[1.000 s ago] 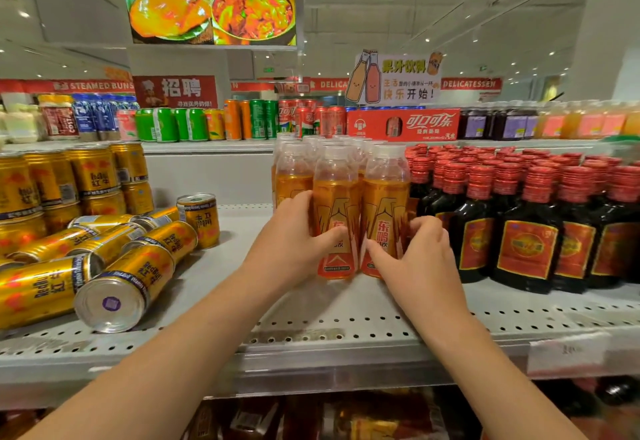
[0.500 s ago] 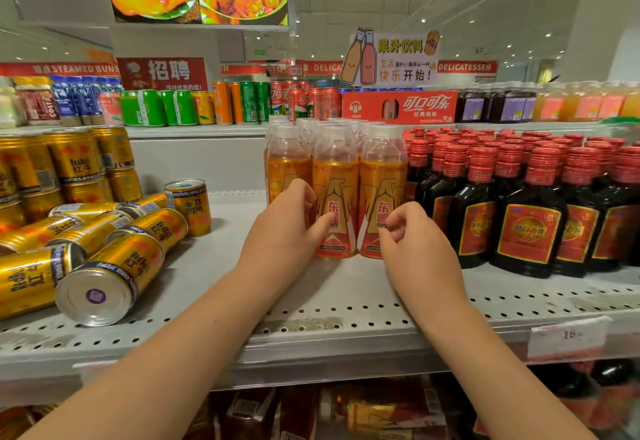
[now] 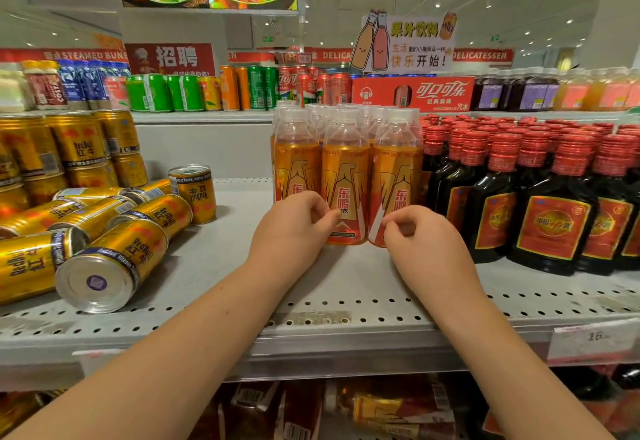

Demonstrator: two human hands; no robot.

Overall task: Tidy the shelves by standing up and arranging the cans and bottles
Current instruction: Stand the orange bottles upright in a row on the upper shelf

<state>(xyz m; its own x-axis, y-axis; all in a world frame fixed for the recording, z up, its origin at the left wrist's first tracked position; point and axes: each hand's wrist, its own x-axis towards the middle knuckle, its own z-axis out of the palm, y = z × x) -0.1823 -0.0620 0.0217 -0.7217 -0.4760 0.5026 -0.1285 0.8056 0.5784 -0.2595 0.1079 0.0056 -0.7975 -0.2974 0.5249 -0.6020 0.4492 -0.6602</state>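
Note:
Three orange drink bottles [image 3: 344, 176] with clear caps stand upright in a front row mid-shelf, more rows behind them. My left hand [image 3: 294, 228] is at the base of the left and middle bottles, fingers curled in, gripping nothing. My right hand [image 3: 422, 235] is at the foot of the right bottle, fingers curled too, holding nothing. To the left, several gold cans [image 3: 110, 266] lie on their sides in a loose pile. One gold can [image 3: 194, 193] stands upside down behind them.
Stacked gold cans [image 3: 79, 141] fill the far left. Dark bottles with red caps [image 3: 547, 218] stand in tight rows on the right. The grey perforated shelf [image 3: 346, 287] carries a price tag [image 3: 595, 339] on its front lip. Another shelf of drinks [image 3: 256, 89] runs behind.
Both hands have drawn back from the sides of the orange bottles to their bases, and the fingers have curled in. The bottles now stand in a tight row.

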